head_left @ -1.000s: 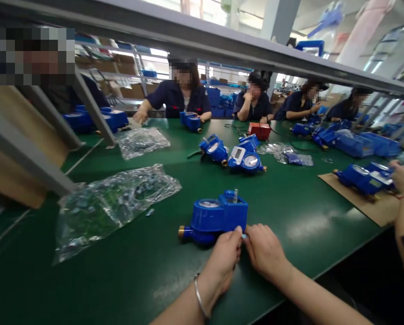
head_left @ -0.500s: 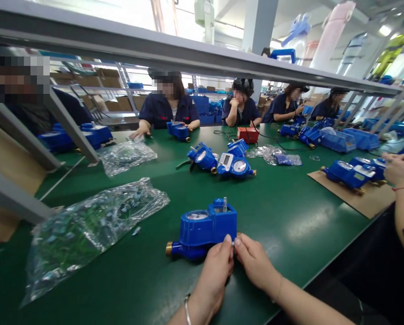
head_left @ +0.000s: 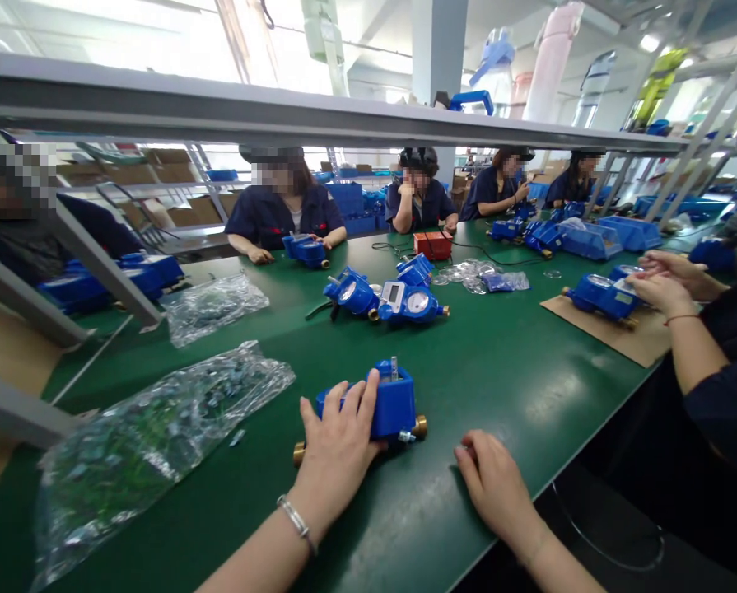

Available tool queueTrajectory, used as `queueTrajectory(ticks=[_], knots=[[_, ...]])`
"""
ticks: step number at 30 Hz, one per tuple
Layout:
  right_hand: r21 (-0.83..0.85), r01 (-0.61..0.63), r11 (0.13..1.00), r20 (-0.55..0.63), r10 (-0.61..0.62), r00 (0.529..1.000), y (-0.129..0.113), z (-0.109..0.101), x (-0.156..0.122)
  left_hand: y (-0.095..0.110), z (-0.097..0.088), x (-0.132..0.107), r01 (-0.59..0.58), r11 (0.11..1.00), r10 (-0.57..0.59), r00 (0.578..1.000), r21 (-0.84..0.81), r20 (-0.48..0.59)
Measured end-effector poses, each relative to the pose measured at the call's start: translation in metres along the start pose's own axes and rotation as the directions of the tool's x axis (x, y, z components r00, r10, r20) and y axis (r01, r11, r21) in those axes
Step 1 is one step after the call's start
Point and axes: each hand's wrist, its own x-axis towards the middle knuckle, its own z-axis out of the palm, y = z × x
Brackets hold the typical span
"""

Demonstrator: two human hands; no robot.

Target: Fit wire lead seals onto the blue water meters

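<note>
Left hand lies spread over blue water meter, lower centre of frame, on green table. Right hand rests loosely curled, empty, just right of meter.

Legible text: none.
Blue meter under left hand: no readable marking.
Meter pair at table centre: display and dial faces too small to read.
Red box: no readable label.
</note>
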Motion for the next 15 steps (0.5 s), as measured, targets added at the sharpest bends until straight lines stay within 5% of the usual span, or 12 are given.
queueTrajectory(ticks=[4, 9, 15], knots=[[0.027, -0.019, 0.999, 0.009, 0.018, 1.0, -0.003, -0.005, 0.003, -0.002, 0.003, 0.009, 0.048, 0.996, -0.051, 0.998, -0.077, -0.033], [0.049, -0.002, 0.999, 0.015, 0.001, 1.0, -0.003, -0.007, 0.002, -0.028, 0.01, -0.007, -0.044, 0.952, 0.005, 0.992, -0.303, -0.129], [0.047, 0.007, 0.999, 0.039, -0.008, 0.999, -0.001, -0.004, -0.004, -0.048, -0.007, -0.066, 0.149, 0.749, -0.332, 0.927, -0.645, -0.172]])
